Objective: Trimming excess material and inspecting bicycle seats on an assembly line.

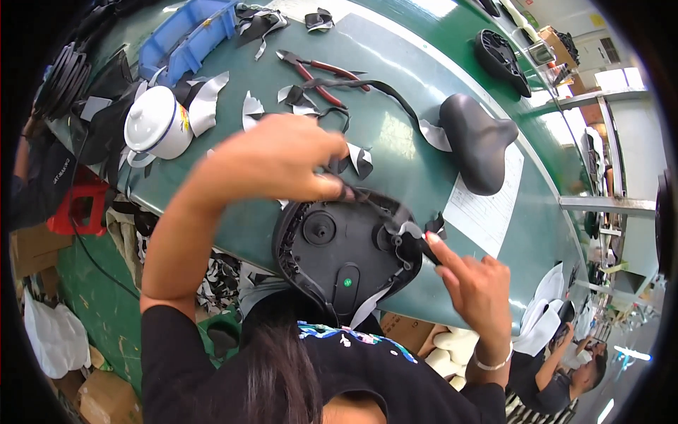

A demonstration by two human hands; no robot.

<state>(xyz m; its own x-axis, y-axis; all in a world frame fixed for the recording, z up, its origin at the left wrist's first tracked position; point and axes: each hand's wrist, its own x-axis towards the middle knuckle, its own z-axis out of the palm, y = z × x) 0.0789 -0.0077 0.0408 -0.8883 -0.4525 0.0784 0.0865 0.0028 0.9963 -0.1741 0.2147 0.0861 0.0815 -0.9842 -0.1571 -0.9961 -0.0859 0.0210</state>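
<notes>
An upside-down bicycle saddle [332, 249], its black plastic underside up, rests at the table's near edge against my body. Above its far rim my left hand [282, 159], blurred by motion, pinches a dark strip of cover material [371, 201] that runs along the rim. At the saddle's right side my right hand [474, 283] is closed, its index finger stretched toward the rim. A thin dark piece shows by its fingertips; what it is I cannot make out. A curled grey-white scrap [409, 228] lies between the hands. Another saddle [477, 145], black and smooth, sits farther right.
Red-handled cutters [305, 76] and several trimmed scraps [360, 161] lie beyond my left hand. A white lidded enamel mug [159, 126] and a blue bin [187, 39] stand left. A printed sheet [487, 205] lies right. A co-worker [565, 374] is at far right.
</notes>
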